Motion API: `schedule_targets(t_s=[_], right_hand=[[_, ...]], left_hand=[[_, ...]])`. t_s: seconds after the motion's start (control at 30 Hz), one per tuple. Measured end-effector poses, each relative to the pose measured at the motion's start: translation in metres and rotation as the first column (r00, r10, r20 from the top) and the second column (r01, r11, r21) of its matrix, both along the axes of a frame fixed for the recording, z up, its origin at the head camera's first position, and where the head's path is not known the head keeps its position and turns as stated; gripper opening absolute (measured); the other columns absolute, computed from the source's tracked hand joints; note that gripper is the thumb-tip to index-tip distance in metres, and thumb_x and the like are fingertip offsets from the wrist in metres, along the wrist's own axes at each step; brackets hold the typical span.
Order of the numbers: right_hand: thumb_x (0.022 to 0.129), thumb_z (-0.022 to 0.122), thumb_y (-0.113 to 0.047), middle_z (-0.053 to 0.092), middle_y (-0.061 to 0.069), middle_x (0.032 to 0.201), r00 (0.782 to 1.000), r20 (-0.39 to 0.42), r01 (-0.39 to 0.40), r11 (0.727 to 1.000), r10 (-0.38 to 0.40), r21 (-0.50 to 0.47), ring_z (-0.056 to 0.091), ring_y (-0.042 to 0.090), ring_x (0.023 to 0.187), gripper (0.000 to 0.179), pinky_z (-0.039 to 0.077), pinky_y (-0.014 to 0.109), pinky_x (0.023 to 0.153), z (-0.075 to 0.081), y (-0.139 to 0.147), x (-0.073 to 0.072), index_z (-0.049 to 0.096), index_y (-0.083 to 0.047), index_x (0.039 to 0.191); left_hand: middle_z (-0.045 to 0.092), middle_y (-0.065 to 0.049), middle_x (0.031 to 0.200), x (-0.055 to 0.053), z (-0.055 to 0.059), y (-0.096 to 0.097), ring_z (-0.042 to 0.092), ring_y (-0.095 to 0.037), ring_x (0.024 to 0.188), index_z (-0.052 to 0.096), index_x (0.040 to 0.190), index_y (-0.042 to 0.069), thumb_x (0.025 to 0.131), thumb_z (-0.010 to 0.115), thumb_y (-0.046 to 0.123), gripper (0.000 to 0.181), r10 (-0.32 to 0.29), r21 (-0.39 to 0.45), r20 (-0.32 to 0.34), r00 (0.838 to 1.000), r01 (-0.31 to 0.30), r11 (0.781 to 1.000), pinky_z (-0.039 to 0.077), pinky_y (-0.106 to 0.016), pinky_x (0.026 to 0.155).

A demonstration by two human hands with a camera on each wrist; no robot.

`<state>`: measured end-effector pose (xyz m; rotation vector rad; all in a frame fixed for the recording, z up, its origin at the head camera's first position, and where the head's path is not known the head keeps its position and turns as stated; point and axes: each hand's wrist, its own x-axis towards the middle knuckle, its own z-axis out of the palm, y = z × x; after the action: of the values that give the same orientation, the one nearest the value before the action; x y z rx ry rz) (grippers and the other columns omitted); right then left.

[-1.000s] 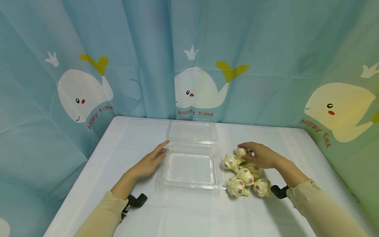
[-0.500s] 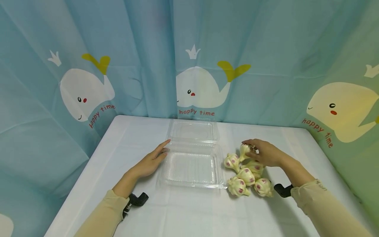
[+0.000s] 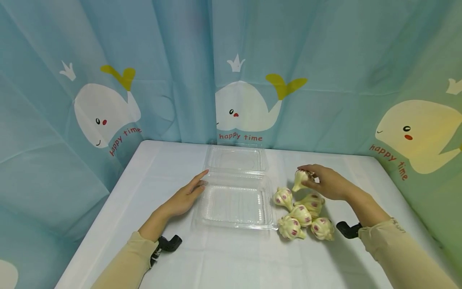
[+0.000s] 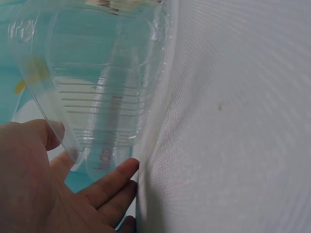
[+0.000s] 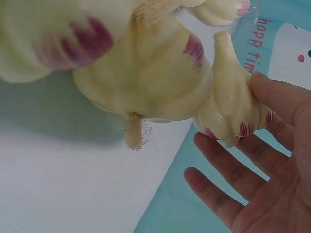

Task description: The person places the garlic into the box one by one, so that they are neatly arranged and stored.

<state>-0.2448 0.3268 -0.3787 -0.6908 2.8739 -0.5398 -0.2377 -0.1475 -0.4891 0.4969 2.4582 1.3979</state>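
My right hand [image 3: 328, 182] pinches a garlic bulb [image 3: 300, 179], cream with purple streaks, between thumb and fingers. In the right wrist view the held garlic bulb [image 5: 228, 99] has its neck upward, with the lower fingers spread below it. Several more garlic bulbs [image 3: 301, 215] lie bunched just nearer than this hand. Left of them lies a clear plastic clamshell box [image 3: 231, 227], lid folded back. My left hand [image 3: 182, 200] is at the box's left rim, fingers extended. In the left wrist view, thumb and fingertips of the left hand [image 4: 82, 189] meet the clear wall.
The clear lid [image 3: 236, 158] lies flat behind the box, toward the table's far edge. A white cloth covers the table [image 3: 231, 261]. Behind it hangs a blue curtain [image 3: 187, 80] with printed whales. Each wrist carries a black camera mount [image 3: 169, 243].
The right hand has drawn the pinched garlic bulb slightly away and to the right, apart from the bunch. The left hand stays at the box rim.
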Motion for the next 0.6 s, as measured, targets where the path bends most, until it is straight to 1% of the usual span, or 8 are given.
schedule_targets(t_s=[0.13, 0.33, 0.6], right_hand=[[0.104, 0.065, -0.025, 0.063, 0.02, 0.136, 1.0, -0.009, 0.0, 1.0, 0.0, -0.007, 0.064, 0.039, 0.117, 0.05, 0.053, 0.059, 0.094, 0.0021, -0.0019, 0.0014, 0.053, -0.002, 0.148], [0.105, 0.064, -0.026, 0.063, 0.019, 0.137, 1.0, -0.017, 0.003, 1.0, -0.003, -0.012, 0.063, 0.04, 0.119, 0.05, 0.053, 0.059, 0.095, 0.0019, -0.0033, 0.0016, 0.053, -0.004, 0.149], [0.105, 0.064, -0.026, 0.063, 0.017, 0.137, 1.0, -0.024, -0.013, 0.999, 0.012, -0.041, 0.064, 0.036, 0.118, 0.049, 0.052, 0.059, 0.097, 0.002, -0.0064, 0.0008, 0.053, -0.005, 0.149]], left_hand=[[0.043, -0.011, 0.163, 0.0003, -0.0011, 0.0004, 0.036, -0.034, 0.154, 0.016, 0.161, 0.055, 0.112, 0.038, 0.049, 0.054, 0.009, -0.005, 0.006, 1.0, -0.009, 1.0, 0.026, -0.061, 0.124], [0.043, -0.013, 0.162, -0.0002, -0.0019, 0.0003, 0.037, -0.036, 0.153, 0.016, 0.161, 0.055, 0.112, 0.038, 0.047, 0.054, 0.008, 0.0, -0.001, 1.0, -0.008, 1.0, 0.027, -0.062, 0.124], [0.043, -0.013, 0.162, -0.0014, -0.002, 0.0, 0.037, -0.039, 0.152, 0.017, 0.163, 0.05, 0.112, 0.038, 0.047, 0.055, 0.002, -0.001, -0.008, 1.0, -0.002, 1.0, 0.026, -0.064, 0.123]])
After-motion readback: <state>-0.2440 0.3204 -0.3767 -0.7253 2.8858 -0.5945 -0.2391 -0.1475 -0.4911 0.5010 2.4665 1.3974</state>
